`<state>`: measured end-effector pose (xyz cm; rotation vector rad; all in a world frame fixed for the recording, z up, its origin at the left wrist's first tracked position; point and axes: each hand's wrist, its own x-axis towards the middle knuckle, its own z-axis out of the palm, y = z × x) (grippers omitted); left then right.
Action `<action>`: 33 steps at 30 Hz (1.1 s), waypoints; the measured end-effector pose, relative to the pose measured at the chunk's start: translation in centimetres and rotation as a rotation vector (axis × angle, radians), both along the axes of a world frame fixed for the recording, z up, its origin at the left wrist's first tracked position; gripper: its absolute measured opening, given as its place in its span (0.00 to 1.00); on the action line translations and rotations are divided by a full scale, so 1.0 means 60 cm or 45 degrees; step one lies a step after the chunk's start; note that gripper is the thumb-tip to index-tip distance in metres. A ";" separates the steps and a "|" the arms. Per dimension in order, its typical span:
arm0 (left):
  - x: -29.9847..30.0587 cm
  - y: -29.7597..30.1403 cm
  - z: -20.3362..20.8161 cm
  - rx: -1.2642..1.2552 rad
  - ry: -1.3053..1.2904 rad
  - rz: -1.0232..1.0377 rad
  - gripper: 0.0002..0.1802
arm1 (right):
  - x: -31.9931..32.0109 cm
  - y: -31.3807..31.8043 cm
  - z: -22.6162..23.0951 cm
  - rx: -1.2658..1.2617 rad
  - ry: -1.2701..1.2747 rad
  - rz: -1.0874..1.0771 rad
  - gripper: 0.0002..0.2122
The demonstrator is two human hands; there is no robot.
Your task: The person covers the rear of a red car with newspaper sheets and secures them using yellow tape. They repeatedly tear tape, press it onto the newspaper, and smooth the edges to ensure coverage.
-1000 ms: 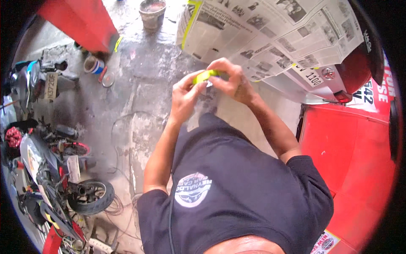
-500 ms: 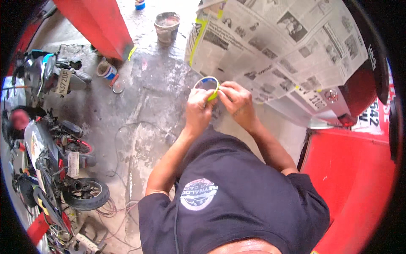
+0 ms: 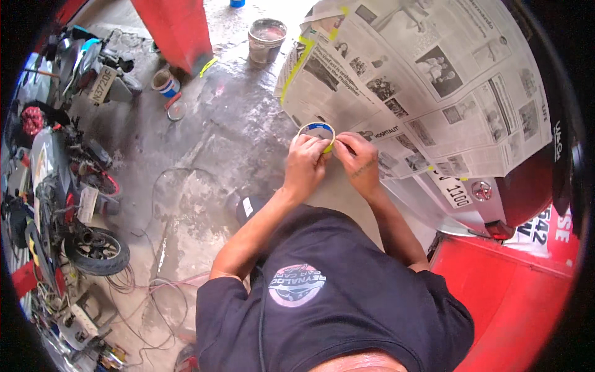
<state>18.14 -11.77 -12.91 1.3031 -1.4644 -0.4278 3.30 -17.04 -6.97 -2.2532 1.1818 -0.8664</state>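
Observation:
A roll of yellow masking tape (image 3: 329, 149), blue and grey inside its core, is held out in front of my chest. My left hand (image 3: 305, 162) is wrapped round the near left side of the roll. With fingers pinched together, my right hand (image 3: 358, 160) is at the roll's right edge; it seems to hold the tape's loose end, though the fingertips hide most of it. Just beyond both hands, newspaper sheets (image 3: 403, 80) cover the back of a car (image 3: 455, 214), fixed along the edge with strips of yellow tape (image 3: 294, 69).
Several motorcycles (image 3: 46, 167) stand along the left. A large bucket (image 3: 265, 43), a smaller paint can (image 3: 166, 84) and a round lid (image 3: 176, 111) are on the floor ahead, near a red post (image 3: 176, 31). Cables (image 3: 152, 291) trail at lower left. A red panel (image 3: 489, 291) is at my right.
My view has shifted, so the floor things sit farther right and the newspaper appears larger. Both hands still hold the tape roll; my right fingers have drawn slightly away from its rim.

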 end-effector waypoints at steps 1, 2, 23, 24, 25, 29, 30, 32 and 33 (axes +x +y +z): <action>-0.001 -0.004 0.000 0.016 -0.017 0.023 0.16 | 0.001 -0.003 -0.001 0.045 -0.033 -0.015 0.04; 0.002 -0.007 -0.001 0.025 -0.046 0.016 0.16 | 0.003 -0.007 -0.002 0.091 -0.066 -0.032 0.04; 0.213 -0.166 -0.025 0.288 1.232 -0.625 0.17 | 0.134 -0.109 0.044 0.918 0.018 -0.279 0.12; 0.212 -0.166 -0.026 0.316 1.223 -0.608 0.16 | 0.151 -0.106 0.043 0.888 0.043 -0.311 0.12; 0.210 -0.166 -0.028 0.347 1.220 -0.592 0.15 | 0.164 -0.102 0.039 0.849 0.055 -0.342 0.12; 0.207 -0.171 -0.045 0.232 0.956 -0.419 0.10 | 0.194 -0.092 0.017 0.749 0.080 -0.457 0.13; 0.204 -0.173 -0.048 0.190 0.933 -0.374 0.08 | 0.193 -0.092 0.006 0.730 0.113 -0.477 0.13; 0.203 -0.173 -0.059 0.141 0.821 -0.337 0.06 | 0.192 -0.094 -0.006 0.729 0.109 -0.552 0.12; 0.201 -0.171 -0.064 0.118 0.764 -0.317 0.05 | 0.195 -0.097 -0.012 0.753 0.073 -0.603 0.12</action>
